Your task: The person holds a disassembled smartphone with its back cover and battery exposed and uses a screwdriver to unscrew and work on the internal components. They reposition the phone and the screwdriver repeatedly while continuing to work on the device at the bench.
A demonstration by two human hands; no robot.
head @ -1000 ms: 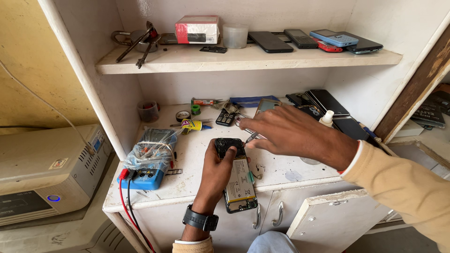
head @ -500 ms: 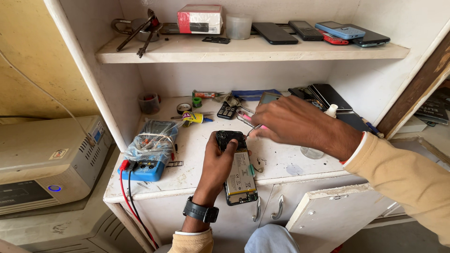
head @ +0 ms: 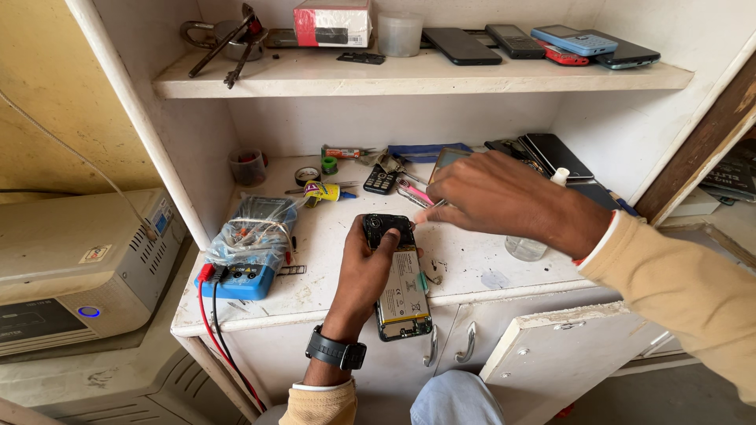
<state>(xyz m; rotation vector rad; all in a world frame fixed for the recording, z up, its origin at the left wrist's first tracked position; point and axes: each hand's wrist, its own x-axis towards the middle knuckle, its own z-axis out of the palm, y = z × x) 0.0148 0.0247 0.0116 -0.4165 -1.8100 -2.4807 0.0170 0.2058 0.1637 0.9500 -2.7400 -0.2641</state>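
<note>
Looking down from the head view: left hand (head: 364, 271) wraps around an opened phone (head: 400, 287) with its back cover off, battery showing, fingers closed on its left edge, thumb near the top camera area. Phone lies on the white counter (head: 331, 244), lower end hanging past the front edge. Right hand (head: 504, 197) hovers just above the phone's top, fingers pinched on a thin metal tool (head: 429, 208), tip close to the phone's upper right corner; cannot tell if it touches. Blue multimeter (head: 248, 252) with red and black leads sits left on the counter. Yellow-handled tool (head: 327, 191) and small keypad phone (head: 381, 179) lie behind. Upper shelf (head: 409, 77) carries several phones and a red-and-white box (head: 332, 22).
</note>
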